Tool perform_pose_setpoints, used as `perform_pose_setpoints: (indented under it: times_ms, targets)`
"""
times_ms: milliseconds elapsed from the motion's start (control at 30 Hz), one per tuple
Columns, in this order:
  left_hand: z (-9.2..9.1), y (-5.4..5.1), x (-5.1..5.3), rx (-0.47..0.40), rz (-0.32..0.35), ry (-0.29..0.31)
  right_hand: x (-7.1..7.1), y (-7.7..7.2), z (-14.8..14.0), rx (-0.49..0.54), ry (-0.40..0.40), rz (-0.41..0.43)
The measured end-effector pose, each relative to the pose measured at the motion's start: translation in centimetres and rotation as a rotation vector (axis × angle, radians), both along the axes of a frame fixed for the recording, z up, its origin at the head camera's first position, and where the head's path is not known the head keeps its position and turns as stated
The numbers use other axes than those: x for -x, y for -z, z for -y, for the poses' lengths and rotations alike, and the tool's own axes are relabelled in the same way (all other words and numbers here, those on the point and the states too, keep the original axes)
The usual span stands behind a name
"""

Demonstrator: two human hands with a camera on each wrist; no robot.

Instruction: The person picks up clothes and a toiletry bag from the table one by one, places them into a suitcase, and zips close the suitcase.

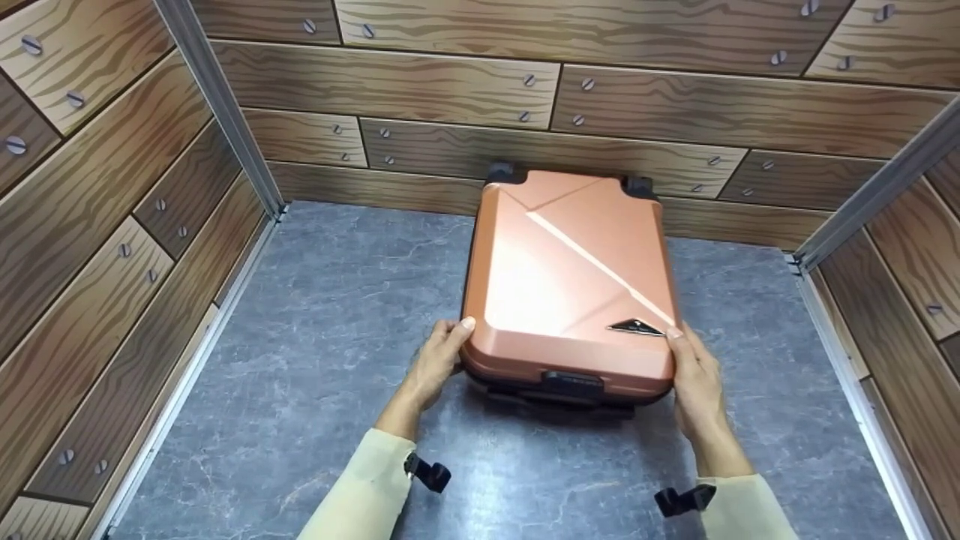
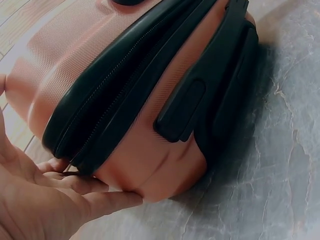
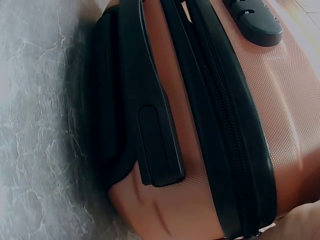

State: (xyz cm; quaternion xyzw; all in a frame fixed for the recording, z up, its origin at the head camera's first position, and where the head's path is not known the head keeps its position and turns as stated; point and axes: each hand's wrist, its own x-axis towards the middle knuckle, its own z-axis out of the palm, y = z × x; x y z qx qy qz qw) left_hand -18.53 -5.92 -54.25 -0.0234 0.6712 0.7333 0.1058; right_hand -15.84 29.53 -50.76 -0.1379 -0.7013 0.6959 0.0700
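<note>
A rose-gold hard-shell suitcase (image 1: 577, 262) lies flat on the floor, its black wheels (image 1: 507, 173) against the back wall. My left hand (image 1: 439, 364) holds its near left corner, thumb on the top shell and fingers along the side. At the near right corner my right hand (image 1: 699, 386) grips likewise, thumb on top beside a dark triangular badge (image 1: 636, 327); its fingers are mostly hidden. Both wrist views show the near end, with a black zip band (image 3: 225, 110) and a black handle (image 2: 185, 107). A black combination lock (image 3: 257, 25) appears in the right wrist view.
Grey marble-patterned floor (image 1: 322, 315) surrounds the suitcase. Wood-plank-patterned walls (image 1: 450, 82) stand at the back and both sides, with metal corner posts (image 1: 225, 105) and metal edging along the floor. Black straps (image 1: 427, 472) sit on both wrists.
</note>
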Motion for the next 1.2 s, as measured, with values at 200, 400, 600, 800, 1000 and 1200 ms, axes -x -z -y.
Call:
perform_pose_setpoints:
  times_ms: [200,400,600,800,1000,1200]
  targets:
    - [0.3,0.0,0.0,0.003,0.000,-0.021,0.2,0.0,0.2,-0.001,-0.012,0.003]
    - [0.2,-0.1,-0.2,0.060,-0.010,-0.044,0.2,0.0,-0.3,0.012,-0.048,0.011]
    - [0.2,-0.2,-0.4,0.177,-0.031,-0.063,0.0,0.3,-1.0,-0.126,-0.068,0.017]
    - [0.4,-0.1,-0.5,0.296,-0.110,-0.039,-0.7,0.9,-2.2,-0.381,-0.136,0.007]
    - [0.8,0.2,-0.7,0.322,-0.233,0.094,-1.2,1.7,-3.7,-0.338,-0.203,-0.002]
    - [0.8,0.8,-0.9,0.413,-0.259,0.180,-1.7,2.6,-4.8,-0.291,-0.273,0.034]
